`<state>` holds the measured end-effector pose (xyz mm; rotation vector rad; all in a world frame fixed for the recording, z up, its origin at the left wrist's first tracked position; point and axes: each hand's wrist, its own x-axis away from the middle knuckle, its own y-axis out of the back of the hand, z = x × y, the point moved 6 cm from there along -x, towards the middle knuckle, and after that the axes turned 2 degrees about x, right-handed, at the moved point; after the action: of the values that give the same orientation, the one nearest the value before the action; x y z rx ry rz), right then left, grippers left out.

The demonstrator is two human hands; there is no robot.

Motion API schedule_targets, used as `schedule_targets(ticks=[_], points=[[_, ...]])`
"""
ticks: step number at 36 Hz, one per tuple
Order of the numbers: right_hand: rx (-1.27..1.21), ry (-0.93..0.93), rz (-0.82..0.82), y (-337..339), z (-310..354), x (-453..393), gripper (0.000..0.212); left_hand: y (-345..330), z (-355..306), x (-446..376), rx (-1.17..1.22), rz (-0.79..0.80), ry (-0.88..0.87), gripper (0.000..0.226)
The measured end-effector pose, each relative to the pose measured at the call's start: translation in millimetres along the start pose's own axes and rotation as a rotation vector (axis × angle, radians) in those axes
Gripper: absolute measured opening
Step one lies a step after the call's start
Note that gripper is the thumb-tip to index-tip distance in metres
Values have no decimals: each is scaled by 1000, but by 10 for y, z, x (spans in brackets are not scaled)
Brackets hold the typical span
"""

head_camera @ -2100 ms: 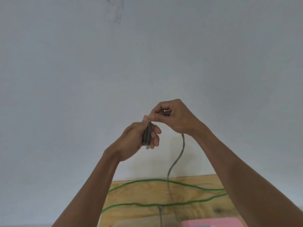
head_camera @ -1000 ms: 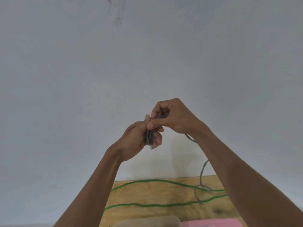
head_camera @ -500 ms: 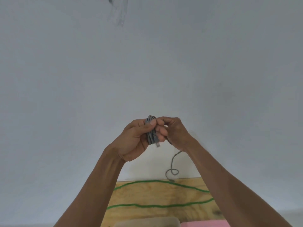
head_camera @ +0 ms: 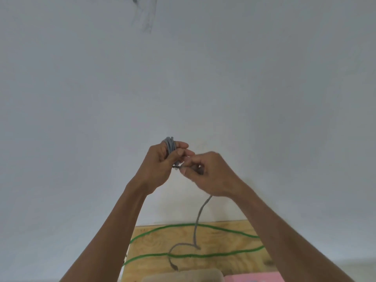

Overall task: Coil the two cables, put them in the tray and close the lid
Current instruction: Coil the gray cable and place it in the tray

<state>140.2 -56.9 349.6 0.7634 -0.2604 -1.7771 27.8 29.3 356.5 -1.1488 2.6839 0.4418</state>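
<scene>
Risk: loops of the grey cable (head_camera: 170,146) could spring off our left hand (head_camera: 160,167) if its grip slackens, since the bundle is held only by curled fingers and thumb.
Snag: the grey tail crosses the green cable (head_camera: 189,255) on the wooden board (head_camera: 219,244); pulling it up might drag the green one along, we judge.
Left hand: fingers curled round the grey coil, thumb pressing the strands.
Right hand (head_camera: 211,174): fingers bent, pinching the free grey run just beside the coil.
Coil axis: the bundle stands roughly upright in the left hand, top loops poking above the fingers.
Tail: hangs down from the right hand to the board, its end plug pointing toward us.
Tray: something beige at the bottom edge; we cannot tell what.
</scene>
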Motion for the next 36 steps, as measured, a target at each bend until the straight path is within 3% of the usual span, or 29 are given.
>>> schedule_targets(ticks=[3, 6, 9, 12, 19, 25, 29, 36], points=[[-41, 67, 31, 221, 174, -132, 6, -76, -61, 35, -76, 81, 5, 30], [-156, 124, 67, 406, 328, -248, 12, -147, -100, 71, 43, 149, 71, 45], [-263, 86, 6, 607, 311, -381, 17, -266, -116, 137, 169, 246, 134, 55], [-384, -8, -16, 593, 120, -432, 16, -350, -170, 164, 313, 297, 146, 51], [-675, -118, -122, 169, -320, -236, 13, -384, -332, 135, 597, 248, 54, 50], [-430, -131, -109, -103, -256, -41, 51, -398, -320, 106, 759, 236, 101, 51], [-261, -179, -49, -234, -210, 56, 48, -345, -266, 36, 797, 187, 101, 48], [-122, -89, 23, -252, -109, 152, 36, -62, -149, -47, 298, 10, 64, 40]])
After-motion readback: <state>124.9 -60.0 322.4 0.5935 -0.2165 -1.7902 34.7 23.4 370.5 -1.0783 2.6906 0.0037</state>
